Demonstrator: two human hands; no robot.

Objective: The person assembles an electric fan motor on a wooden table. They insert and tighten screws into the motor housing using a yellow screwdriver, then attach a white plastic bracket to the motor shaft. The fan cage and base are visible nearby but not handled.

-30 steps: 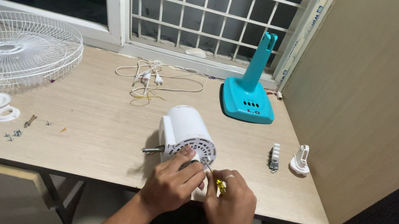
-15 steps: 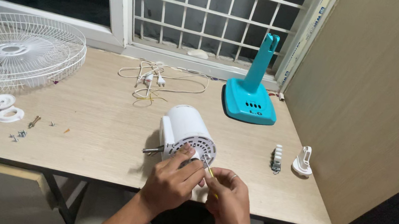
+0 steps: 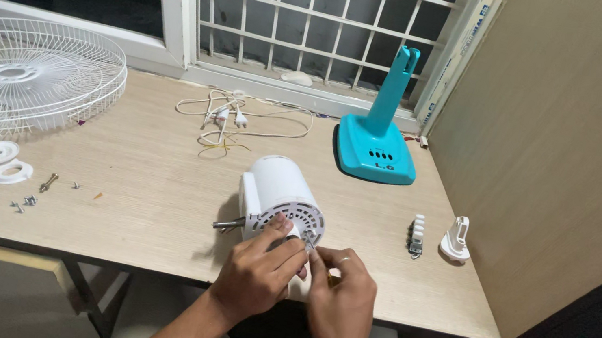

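White fan motor housing [image 3: 281, 200] lies on its side near front edge of the wooden desk [image 3: 153, 168], metal shaft [image 3: 228, 224] poking out toward the left. Both hands sit at its near, vented end. Left hand [image 3: 258, 273] is curled w/ fingertips pressed on the housing's lower face, thumb and forefinger pinched narrow around something small; can't tell what, fingers cover it. Right hand [image 3: 341, 304] is just beside it, touching the left, fingers closed on a thin tool whose metal tip [image 3: 311, 242] points at the housing; handle is hidden in the palm, only a bit of yellow shows. A ring sits on one right-hand finger.

Hard to make out: the exact contact spot on the housing, blocked by both hands. Forearms are cut off at the bottom edge.

Around: white wire fan guard [image 3: 12, 77] at far left, partly out of frame; small white plastic parts [image 3: 3, 162] and loose screws [image 3: 23, 201] near it. White power cord [image 3: 232, 116] is coiled by the window. Teal fan base [image 3: 377, 145] stands upright at back right. Switch block [image 3: 416, 235] and white clip piece [image 3: 458, 238] lie right of the housing, well apart from the hands.
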